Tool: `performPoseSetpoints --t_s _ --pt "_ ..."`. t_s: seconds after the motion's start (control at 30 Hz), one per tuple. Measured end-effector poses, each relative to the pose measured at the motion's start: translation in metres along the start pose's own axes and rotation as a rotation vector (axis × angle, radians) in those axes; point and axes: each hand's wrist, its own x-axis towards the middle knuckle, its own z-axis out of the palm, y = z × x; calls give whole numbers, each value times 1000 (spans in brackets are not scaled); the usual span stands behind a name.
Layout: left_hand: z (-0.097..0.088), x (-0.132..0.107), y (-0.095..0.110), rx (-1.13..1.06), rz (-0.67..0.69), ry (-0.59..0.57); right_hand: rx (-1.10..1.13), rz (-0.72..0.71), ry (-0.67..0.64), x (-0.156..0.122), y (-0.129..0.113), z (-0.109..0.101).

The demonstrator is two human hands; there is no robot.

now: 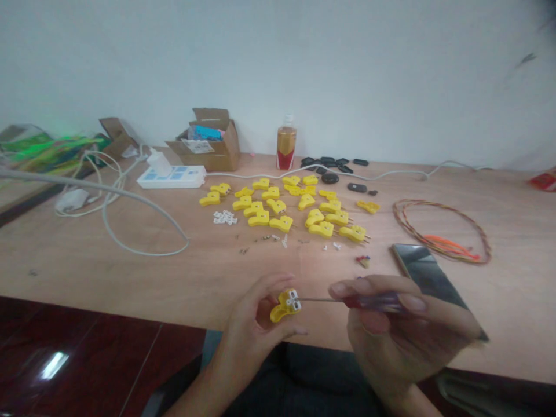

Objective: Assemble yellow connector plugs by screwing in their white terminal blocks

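Note:
My left hand (256, 324) holds a small yellow plug housing (282, 310) with a white insert at its right end, just over the front edge of the table. Wrapped round the dark red and purple handle of a screwdriver (373, 302) is my right hand (399, 330). The screwdriver's thin shaft points left, its tip at the white insert. Beyond my hands lie several yellow plugs (321, 229), some with metal pins. A little pile of white plastic pieces (225, 217) sits to their left, and tiny screws (267, 238) are scattered in front.
A dark phone (428, 269) lies partly behind my right hand, near a coiled wire (482, 229). Farther back stand a bottle (286, 145), a cardboard box (226, 153), a white power strip (174, 178) and black pieces (330, 178). A loose white cable (143, 253) loops at left.

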Motion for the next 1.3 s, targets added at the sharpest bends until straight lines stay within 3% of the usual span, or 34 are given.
performPoseSetpoints --t_s 0.13,0.3,0.9,1.17,1.3 --pt "2 -2 -17 473 281 -16 42 45 -46 -8 6 -11" --pt "3 -2 -27 614 409 -4 12 74 -56 -24 11 -11" --pt "4 -3 -28 602 431 5 75 62 -224 -30 16 -14" --pt "5 -2 -26 594 424 13 -18 -49 -252 -34 16 -16" --pt "5 -3 -25 595 392 20 -80 -91 -198 -43 18 -19"
